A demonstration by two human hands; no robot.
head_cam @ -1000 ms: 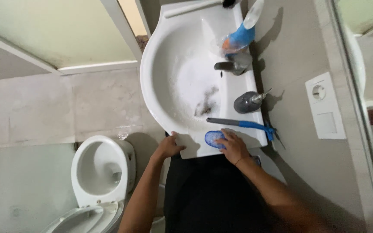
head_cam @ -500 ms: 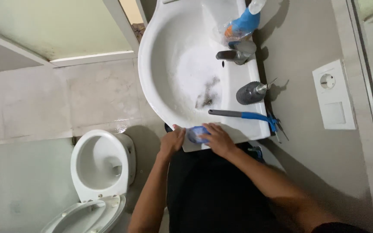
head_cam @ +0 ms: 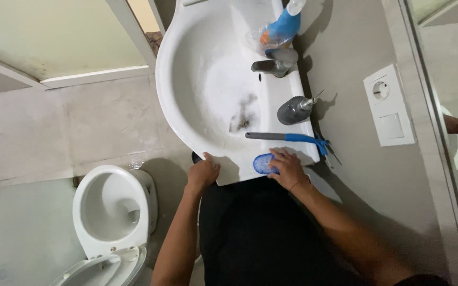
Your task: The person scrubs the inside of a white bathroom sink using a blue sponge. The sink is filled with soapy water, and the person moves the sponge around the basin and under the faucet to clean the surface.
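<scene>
Down at the far left, a white toilet (head_cam: 115, 212) is standing with its lid lying open, well off to the left of the person's left hand (head_cam: 203, 173). That hand is gripping the near rim of the white sink (head_cam: 186, 79), its grip closed around the edge, thumb on top, seemingly to steady the body. Just right of it, the right hand (head_cam: 288, 168) is pressing down on a blue scrubbing pad (head_cam: 263, 163), its grip clamped on the pad with fingers spread over it, likely to bear down on the rim. The pad is looking oval, blue and speckled, flat against the sink's near edge. Just beyond that hand, a blue-handled brush (head_cam: 287, 137) is lying across the ledge; farther on are a grey soap dispenser (head_cam: 292, 110), the tap (head_cam: 271, 64) and a blue spray bottle (head_cam: 282, 26).
</scene>
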